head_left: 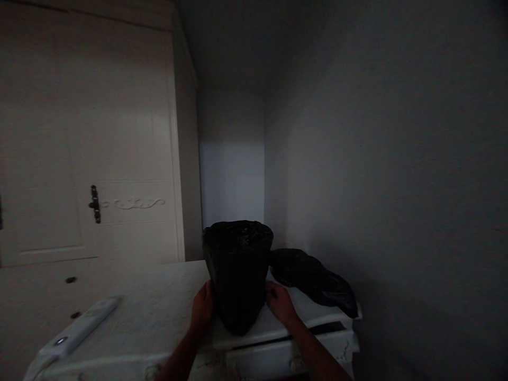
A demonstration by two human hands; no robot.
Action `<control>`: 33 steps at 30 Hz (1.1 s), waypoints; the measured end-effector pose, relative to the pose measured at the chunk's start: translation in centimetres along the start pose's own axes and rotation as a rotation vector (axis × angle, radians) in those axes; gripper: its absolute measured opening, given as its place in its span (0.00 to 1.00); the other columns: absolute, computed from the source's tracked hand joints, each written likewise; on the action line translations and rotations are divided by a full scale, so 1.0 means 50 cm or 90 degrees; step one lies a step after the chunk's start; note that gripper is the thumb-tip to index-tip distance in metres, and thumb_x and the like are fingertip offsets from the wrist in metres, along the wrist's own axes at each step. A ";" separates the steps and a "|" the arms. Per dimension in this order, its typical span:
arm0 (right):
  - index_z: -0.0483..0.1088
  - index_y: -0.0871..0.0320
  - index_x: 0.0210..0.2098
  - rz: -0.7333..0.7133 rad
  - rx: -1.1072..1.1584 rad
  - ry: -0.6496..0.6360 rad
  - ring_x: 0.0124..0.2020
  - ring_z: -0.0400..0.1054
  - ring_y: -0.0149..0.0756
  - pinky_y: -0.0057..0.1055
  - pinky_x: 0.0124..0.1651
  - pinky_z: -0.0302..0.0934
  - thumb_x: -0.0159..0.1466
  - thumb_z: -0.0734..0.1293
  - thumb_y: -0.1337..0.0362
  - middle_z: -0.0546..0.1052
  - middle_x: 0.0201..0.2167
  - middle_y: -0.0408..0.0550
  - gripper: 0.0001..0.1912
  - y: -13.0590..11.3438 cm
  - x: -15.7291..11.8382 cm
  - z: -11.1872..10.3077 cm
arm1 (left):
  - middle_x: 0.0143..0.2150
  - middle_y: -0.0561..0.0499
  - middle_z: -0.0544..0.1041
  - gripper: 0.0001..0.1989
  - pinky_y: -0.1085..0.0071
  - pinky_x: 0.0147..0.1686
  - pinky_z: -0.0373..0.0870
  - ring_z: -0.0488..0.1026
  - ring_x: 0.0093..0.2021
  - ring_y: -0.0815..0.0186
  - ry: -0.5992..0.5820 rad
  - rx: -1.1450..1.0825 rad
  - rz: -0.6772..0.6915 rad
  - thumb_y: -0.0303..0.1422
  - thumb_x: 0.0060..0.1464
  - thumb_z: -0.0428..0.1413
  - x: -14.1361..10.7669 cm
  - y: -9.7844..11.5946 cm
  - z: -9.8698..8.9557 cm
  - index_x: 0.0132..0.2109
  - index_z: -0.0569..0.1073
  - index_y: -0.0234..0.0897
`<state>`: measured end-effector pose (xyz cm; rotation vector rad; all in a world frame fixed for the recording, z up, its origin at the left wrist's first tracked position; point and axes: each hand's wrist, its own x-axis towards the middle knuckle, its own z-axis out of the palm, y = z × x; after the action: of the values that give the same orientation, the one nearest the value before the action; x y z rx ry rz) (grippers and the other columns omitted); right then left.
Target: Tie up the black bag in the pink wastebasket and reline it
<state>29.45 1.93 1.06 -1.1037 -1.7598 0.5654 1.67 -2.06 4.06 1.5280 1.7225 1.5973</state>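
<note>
Black plastic lines the small bin (238,275) that stands upright near the back edge of a white cabinet top (159,312), not far from the corner of the dim room. The left hand (203,309) presses flat against the bin's left side low down, and the right hand (279,302) does the same on the right side, so both hands clasp the bin between them, fingers wrapped onto its wall. Just beside the bin on the right lies a crumpled black bag (315,280), slumped on the cabinet top toward the grey wall (397,185). Well apart, on the left near the front edge, rests a pale remote control (79,328) with a small lit spot. Behind stands a white wardrobe door (99,159) with a dark handle (94,203).
</note>
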 end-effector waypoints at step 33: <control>0.81 0.57 0.39 -0.009 0.026 0.005 0.43 0.76 0.45 0.37 0.50 0.67 0.59 0.60 0.64 0.84 0.39 0.51 0.18 0.000 0.000 0.002 | 0.40 0.37 0.85 0.33 0.57 0.46 0.75 0.82 0.44 0.47 -0.004 0.020 0.008 0.56 0.61 0.40 0.002 -0.004 0.000 0.38 0.80 0.35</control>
<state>29.39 1.92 1.01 -1.0629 -1.7396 0.5856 1.54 -1.91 3.92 1.5592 1.7456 1.5775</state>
